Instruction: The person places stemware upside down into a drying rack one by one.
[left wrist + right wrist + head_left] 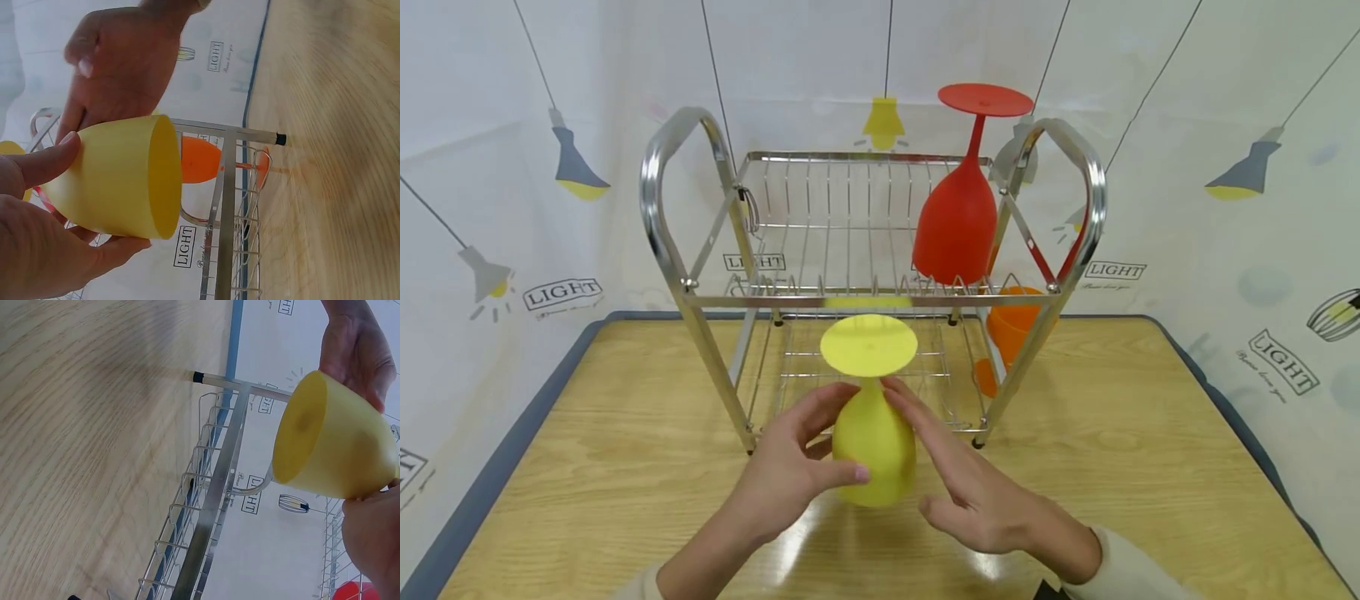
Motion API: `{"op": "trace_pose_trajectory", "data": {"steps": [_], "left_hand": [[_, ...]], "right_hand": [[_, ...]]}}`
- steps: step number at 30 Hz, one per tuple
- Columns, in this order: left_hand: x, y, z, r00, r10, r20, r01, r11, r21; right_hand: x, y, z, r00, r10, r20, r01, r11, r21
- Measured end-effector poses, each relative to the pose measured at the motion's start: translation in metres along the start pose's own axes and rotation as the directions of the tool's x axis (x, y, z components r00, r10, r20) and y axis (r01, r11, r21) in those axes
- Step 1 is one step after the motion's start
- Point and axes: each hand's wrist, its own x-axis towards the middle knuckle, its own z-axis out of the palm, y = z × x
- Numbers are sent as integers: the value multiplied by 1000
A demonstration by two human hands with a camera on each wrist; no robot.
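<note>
A yellow plastic wine glass (874, 450) is held upside down in front of the rack, its round foot on top. My left hand (790, 467) grips its bowl from the left, thumb across the near side. On the other side, the fairly straight fingers of my right hand (973, 492) touch the upper bowl close to the stem; that thumb stands off. In the left wrist view the yellow glass (119, 178) lies between both hands, its open rim in sight. The right wrist view shows the hollow inside of the yellow glass (303, 425).
A two-tier metal dish rack (865, 302) stands on the wooden table (625, 400). An upside-down red wine glass (958, 221) rests on the upper tier at the right. Behind the right leg, an orange wine glass (1011, 325) stands upright. A printed sheet (1217, 217) hangs around the table.
</note>
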Motion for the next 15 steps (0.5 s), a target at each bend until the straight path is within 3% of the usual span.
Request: {"op": "trace_pose_trajectory", "data": {"steps": [5, 15], "left_hand": [[-1, -3, 7, 992, 103, -72, -95, 990, 107], [-2, -9, 13, 958, 255, -128, -238, 961, 139]], "right_hand": [[3, -1, 4, 998, 47, -33, -47, 999, 1], [18, -1, 14, 974, 24, -227, -61, 986, -156]]}}
